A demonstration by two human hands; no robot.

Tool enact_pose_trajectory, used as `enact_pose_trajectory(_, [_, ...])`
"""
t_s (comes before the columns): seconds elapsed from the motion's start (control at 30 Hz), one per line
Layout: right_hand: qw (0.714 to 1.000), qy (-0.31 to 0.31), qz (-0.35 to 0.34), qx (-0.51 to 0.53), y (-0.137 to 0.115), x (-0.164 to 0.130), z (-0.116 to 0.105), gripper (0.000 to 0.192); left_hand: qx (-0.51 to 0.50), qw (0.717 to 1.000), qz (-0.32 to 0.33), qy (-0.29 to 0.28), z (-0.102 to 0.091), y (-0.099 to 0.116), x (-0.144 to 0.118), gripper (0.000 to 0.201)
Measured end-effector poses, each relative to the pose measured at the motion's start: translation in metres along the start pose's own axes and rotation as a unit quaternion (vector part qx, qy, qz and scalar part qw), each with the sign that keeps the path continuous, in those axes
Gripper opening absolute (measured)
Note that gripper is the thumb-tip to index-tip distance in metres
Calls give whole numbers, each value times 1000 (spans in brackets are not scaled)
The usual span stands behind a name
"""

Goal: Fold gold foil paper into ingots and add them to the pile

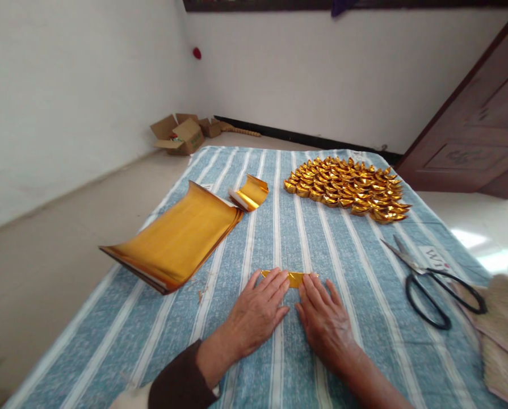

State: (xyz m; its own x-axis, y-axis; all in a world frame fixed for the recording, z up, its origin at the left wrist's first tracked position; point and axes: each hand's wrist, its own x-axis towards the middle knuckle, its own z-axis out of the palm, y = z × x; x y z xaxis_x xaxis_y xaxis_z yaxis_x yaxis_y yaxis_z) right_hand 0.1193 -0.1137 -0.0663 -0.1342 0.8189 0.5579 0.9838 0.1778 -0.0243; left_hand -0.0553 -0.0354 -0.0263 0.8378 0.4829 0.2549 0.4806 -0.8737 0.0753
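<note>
Head view: left hand [257, 311] and right hand [322, 315] flat, unclenched, pressing gold strip [291, 278] on striped tabletop [356, 255]. Creasing step, apparently; next calls for firm, even fingertip pressure along fold.

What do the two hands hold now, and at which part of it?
Both hands press a folded gold paper strip flat on the striped cloth: left hand on its left end, right hand on its right end.
</note>
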Motion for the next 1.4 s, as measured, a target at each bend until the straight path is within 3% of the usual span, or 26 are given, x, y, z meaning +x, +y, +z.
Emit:
enact_pose_trajectory(0.4, [1000,7,0,3,0,-1,3,31,12,999,24,-18,-11,-19,-9,42])
enact_pose_trajectory(0.73, [1000,23,0,-2,1,0,5,30,22,999,15,-26,-14,-18,-10,37])
enact_pose_trajectory(0.97, [1000,14,8,7,-1,0,8,32,-28,996,-56,60,-27,-50,2,22])
enact_pose_trajectory(1.0, [1000,12,10,8,-1,-1,8,32,-45,995,-69,50,-30,-52,9,20])
enact_pose_trajectory(1.1, [1000,0,17,13,-1,-1,9,34,-78,991,-97,-54,-38,-50,38,16])
enact_pose_trajectory(1.17, [1000,-12,20,20,0,0,9,34,-104,977,-112,-149,-42,-44,59,15])
enact_pose_trajectory(1.23, [999,-20,22,28,0,0,8,34,-144,956,-145,-210,-44,-38,76,14])
enact_pose_trajectory(1.4, [998,-20,30,47,0,1,7,34,-179,935,-178,-248,-41,-34,98,13])
